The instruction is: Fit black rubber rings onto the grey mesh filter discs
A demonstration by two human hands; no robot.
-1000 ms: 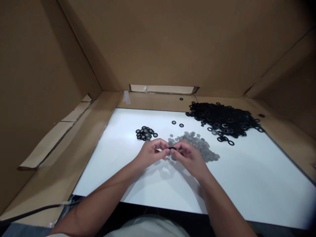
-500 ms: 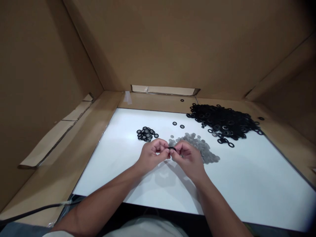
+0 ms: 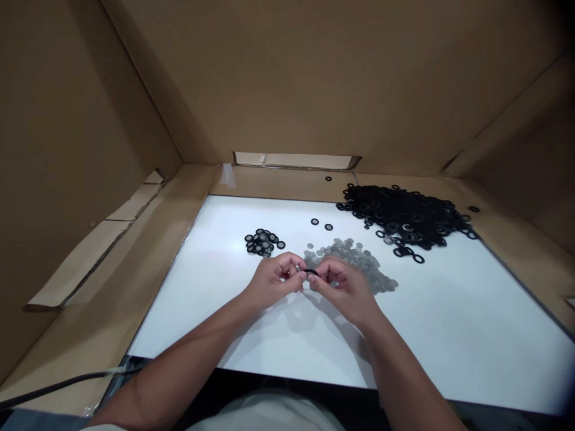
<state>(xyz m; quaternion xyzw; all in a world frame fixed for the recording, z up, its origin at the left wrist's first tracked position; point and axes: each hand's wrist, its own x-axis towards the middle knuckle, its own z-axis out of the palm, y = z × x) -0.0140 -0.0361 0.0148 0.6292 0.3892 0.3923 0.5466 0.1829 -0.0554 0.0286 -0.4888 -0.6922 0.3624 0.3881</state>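
Note:
Between my two hands a small black ring (image 3: 311,272) is held above the white board, seen nearly edge-on. My left hand (image 3: 276,280) pinches its left side between thumb and fingers. On the other side, the thumb and fingers of my right hand (image 3: 345,288) are closed on the same ring. Whether a disc sits inside it I cannot tell. Just behind the hands lies a pile of small grey mesh-like discs (image 3: 359,257), partly covered by my right hand. A small heap of black rings with grey centres (image 3: 260,242) lies beyond my left hand.
A large heap of black rings (image 3: 404,215) spreads over the far right corner of the white board (image 3: 215,215). Two rings with grey centres (image 3: 329,227) lie apart near the back. Cardboard walls (image 3: 269,78) enclose the back and sides. A black cable (image 3: 58,383) runs at lower left.
The whole view has shifted slightly. Both hands keep their pinch on the ring, which shows a little more of its edge between the fingertips. The heaps look unchanged.

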